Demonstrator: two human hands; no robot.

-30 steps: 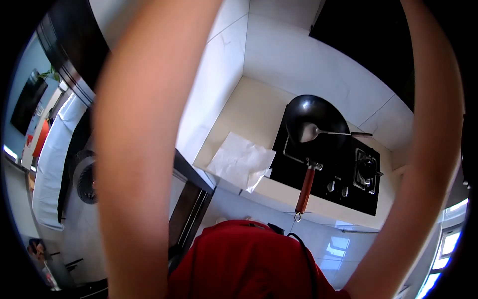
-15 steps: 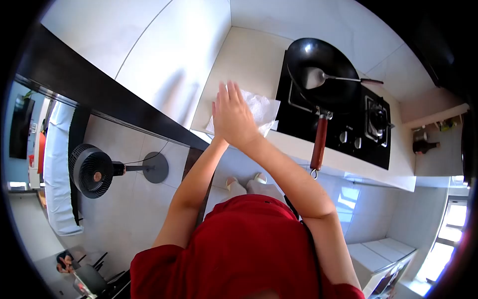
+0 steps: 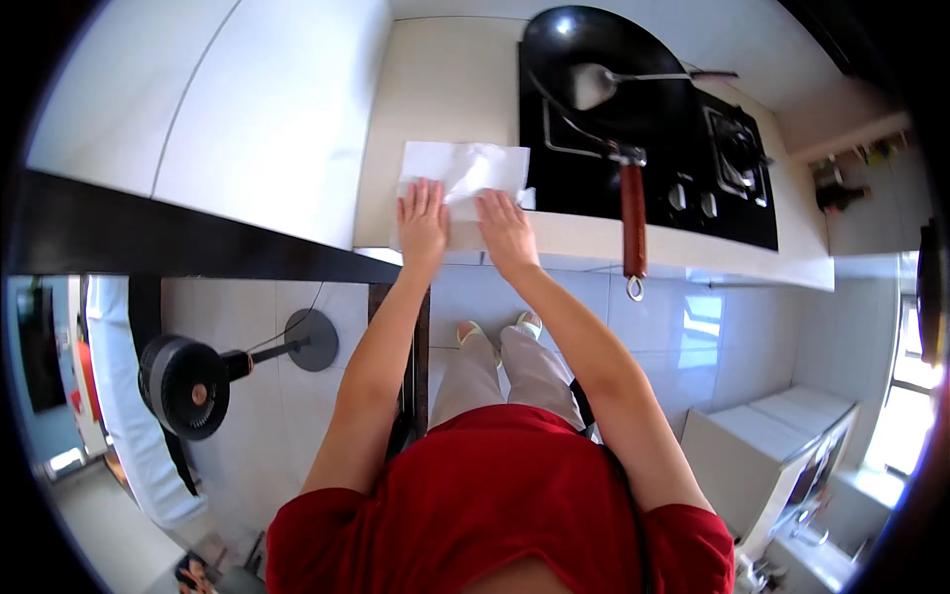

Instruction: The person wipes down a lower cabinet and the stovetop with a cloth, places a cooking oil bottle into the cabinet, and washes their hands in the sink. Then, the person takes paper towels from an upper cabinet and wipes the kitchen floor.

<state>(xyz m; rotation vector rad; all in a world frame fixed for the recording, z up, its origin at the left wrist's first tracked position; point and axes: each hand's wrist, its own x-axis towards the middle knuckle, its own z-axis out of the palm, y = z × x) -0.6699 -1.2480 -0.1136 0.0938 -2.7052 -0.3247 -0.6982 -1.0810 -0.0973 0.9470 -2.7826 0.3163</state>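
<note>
A white sheet, apparently paper towel [image 3: 445,163], lies on the pale countertop [image 3: 435,74] left of the stove. My left hand [image 3: 423,223] rests on its near left part, fingers stretched forward and flat. On the near right part of the same sheet, my right hand [image 3: 507,226] also lies flat, its fingers extended. A gap separates the two hands, and neither grips anything. The sheet's right edge reaches the black stove top, with a small torn-looking corner there.
On the black gas stove [image 3: 594,188] sits a dark wok [image 3: 653,109], its wooden handle [image 3: 633,223] jutting past the counter's front edge. A metal spatula [image 3: 594,87] lies in the wok. A standing fan [image 3: 188,386] is on the floor at left.
My hands were pressed together, one over the other, above the sheet; now they are apart, side by side and flat on it. The sheet looks flatter, and the view has shifted.
</note>
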